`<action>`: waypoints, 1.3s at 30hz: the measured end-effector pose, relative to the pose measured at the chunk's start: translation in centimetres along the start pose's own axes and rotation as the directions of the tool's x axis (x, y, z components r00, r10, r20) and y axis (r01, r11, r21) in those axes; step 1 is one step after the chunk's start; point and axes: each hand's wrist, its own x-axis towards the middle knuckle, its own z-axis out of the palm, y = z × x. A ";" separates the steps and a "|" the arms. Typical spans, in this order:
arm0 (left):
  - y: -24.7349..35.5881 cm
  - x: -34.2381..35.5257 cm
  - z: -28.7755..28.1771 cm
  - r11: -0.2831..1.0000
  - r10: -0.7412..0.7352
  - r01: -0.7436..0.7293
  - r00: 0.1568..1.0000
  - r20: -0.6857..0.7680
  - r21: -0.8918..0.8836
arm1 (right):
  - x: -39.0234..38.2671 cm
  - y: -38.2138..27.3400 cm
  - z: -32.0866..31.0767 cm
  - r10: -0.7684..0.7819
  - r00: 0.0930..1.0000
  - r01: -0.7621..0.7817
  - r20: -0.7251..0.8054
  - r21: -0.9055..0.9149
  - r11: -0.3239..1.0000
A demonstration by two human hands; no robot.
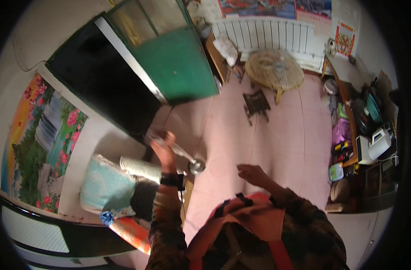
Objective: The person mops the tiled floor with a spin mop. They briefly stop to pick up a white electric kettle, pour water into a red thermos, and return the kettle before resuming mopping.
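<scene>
My left hand (pixel 165 150), slightly blurred, grips the long pale handle of what looks like a metal ladle (pixel 196 165); its round steel end points down to the right, over the pink floor. My right hand (pixel 250 173) is held lower right, fingers loosely bent and apparently empty. Beside my left forearm lie a rolled pale mat (pixel 138 166), a teal padded bundle (pixel 104 189) and an orange cloth roll (pixel 129 231).
An open green door (pixel 174 67) stands by a dark doorway (pixel 106 76). Beyond are a round wooden tabletop (pixel 273 69), a small dark stool (pixel 257 105) and a white radiator (pixel 277 36). A cluttered shelf (pixel 349 108) runs along the right; pink floor (pixel 286 135) stretches between.
</scene>
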 end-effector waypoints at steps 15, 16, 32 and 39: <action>21.6 1.5 0.9 0.845 0.120 -0.113 0.993 -0.020 -0.523 | 3.1 8.6 6.1 0.629 0.542 -0.404 0.557 0.829 -0.386; 22.1 0.9 0.9 0.834 0.110 -0.104 0.994 -0.021 -0.542 | 2.8 9.2 5.9 0.609 0.583 -0.305 0.538 0.839 -0.450; 29.3 -2.7 5.4 0.774 0.109 0.010 0.983 0.148 -0.633 | -0.3 7.3 -2.7 0.436 0.854 -0.188 0.284 0.950 -0.250; 31.0 -4.0 6.0 0.878 0.226 -0.149 0.967 0.120 -0.455 | 0.0 7.9 -1.0 0.377 0.814 -0.392 0.442 0.897 -0.203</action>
